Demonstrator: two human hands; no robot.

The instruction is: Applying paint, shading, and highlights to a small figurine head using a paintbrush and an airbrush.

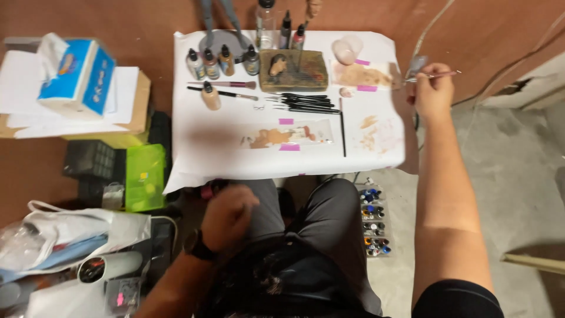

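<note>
My right hand (434, 91) is stretched out past the right edge of the white paper sheet (223, 159) and holds an airbrush (419, 69) with a thin metal tip pointing right. My left hand (226, 215) is a closed fist near my lap, just below the sheet's front edge; whether it holds anything is hidden. On the sheet lie a row of black brushes (306, 102), several small paint bottles (219, 62), a brown block (293, 69) with a small head on it, and a taped paint-smeared strip (288, 135).
A tissue box (76, 73) sits on papers at the left, with a green plastic case (145, 176) below it. A tray of small paint pots (374, 221) lies on the floor by my knee. Plastic bags (53, 235) are piled at the lower left.
</note>
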